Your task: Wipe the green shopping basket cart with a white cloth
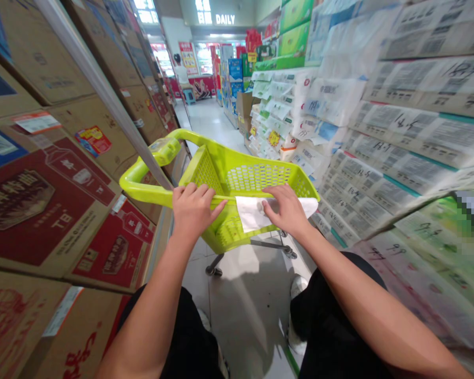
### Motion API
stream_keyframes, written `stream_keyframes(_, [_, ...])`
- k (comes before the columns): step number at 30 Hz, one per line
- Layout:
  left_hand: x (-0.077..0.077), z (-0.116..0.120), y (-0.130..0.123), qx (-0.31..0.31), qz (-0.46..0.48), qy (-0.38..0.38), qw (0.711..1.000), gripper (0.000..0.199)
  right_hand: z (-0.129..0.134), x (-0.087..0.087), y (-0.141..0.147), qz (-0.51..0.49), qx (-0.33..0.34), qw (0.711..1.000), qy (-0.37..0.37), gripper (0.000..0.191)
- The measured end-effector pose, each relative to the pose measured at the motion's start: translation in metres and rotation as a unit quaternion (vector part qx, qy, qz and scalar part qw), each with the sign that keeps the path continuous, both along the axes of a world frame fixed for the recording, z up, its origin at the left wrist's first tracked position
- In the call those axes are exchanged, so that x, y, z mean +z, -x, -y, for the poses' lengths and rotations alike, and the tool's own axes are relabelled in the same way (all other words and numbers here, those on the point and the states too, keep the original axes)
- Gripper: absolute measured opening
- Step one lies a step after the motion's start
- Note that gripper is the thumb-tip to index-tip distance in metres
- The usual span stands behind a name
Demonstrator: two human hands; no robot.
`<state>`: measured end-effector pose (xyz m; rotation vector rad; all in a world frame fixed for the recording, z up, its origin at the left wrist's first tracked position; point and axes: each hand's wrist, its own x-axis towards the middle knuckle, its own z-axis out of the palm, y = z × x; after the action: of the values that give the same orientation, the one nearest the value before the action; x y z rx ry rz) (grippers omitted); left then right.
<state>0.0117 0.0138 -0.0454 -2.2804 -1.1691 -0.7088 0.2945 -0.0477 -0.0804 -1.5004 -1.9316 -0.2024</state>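
Observation:
A lime-green plastic shopping cart (217, 145) stands sideways in front of me, with its loop handle at the left. My left hand (191, 210) is closed over the near rim, close to the handle end, its thumb pointing right along the edge. Farther right, my right hand (286, 208) grips the same rim with a white sheet of paper (248, 215) under it. The paper hangs down over the cart's near side, and my right thumb presses against it. Nothing shows inside the visible part of the basket.
Stacked cardboard liquor cartons (35, 205) form a wall on the left, beside a slanted metal post (102, 89). Packs of tissue paper (363, 179) are piled high on the right. A person (180, 71) stands far down the tiled aisle (209, 123) near a blue stool (189, 96).

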Motion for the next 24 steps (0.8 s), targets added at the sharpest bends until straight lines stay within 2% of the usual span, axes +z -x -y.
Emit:
stream_keyframes(2, [0.000, 0.000, 0.003, -0.011, -0.005, -0.001, 1.000, 0.045, -0.005, 0.003, 0.003, 0.009, -0.031, 0.999, 0.002, 0.045])
stream_keyframes(4, [-0.001, 0.001, 0.004, -0.005, 0.003, -0.005, 1.000, 0.045, -0.010, 0.005, 0.010, 0.047, -0.077, 0.994, 0.064, 0.047])
stream_keyframes(7, [-0.001, 0.005, 0.001, 0.008, 0.030, -0.001, 1.000, 0.036, -0.015, 0.004, 0.032, 0.092, -0.136, 0.976, 0.145, 0.062])
stream_keyframes(11, [-0.001, 0.012, -0.005, 0.017, 0.047, 0.006, 0.999, 0.024, -0.018, 0.004, 0.064, 0.096, -0.117, 0.984, 0.097, 0.059])
stream_keyframes(14, [-0.001, 0.014, -0.005, 0.026, 0.045, -0.004, 0.999, 0.025, -0.022, 0.004, 0.071, 0.093, -0.108, 0.986, 0.087, 0.057])
stream_keyframes(18, [-0.001, 0.010, 0.001, 0.029, 0.048, 0.000, 0.998, 0.032, -0.027, 0.002, 0.049, 0.101, -0.150, 0.975, 0.132, 0.064])
stream_keyframes(24, [-0.001, -0.003, 0.016, 0.055, 0.037, -0.007, 0.998, 0.040, -0.030, -0.006, -0.015, 0.106, -0.232, 0.949, 0.182, 0.063])
